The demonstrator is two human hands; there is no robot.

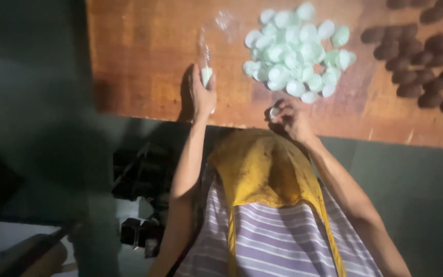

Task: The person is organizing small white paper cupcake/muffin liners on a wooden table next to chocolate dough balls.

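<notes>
Head view: the person looks down over a yellow apron (pixel 262 169) and striped shirt (pixel 278 236) at a wooden table (pixel 139 61).
Left hand: the left hand (pixel 201 92) rests at the table's near edge, fingers curled together around a pale green cup (pixel 206 75) whose top shows above the fingers.
Bag: a clear plastic bag (pixel 216 31) lies just beyond the left hand, rising from the held cup toward the far side; blur hides whether the hand also grips it.
Right hand: the right hand (pixel 290 118) sits to the right, at the near edge, fingertips pinched on 1 small pale piece (pixel 274 111).
Pile: a heap of pale green cups (pixel 296 51) lies on the table, just beyond the right hand and right of the bag.
Dark lumps: rows of dark brown lumps (pixel 421 61) lie at the far right, apart from the heap.
Floor: dark boxes (pixel 139 174) sit below the table, left of the person.
</notes>
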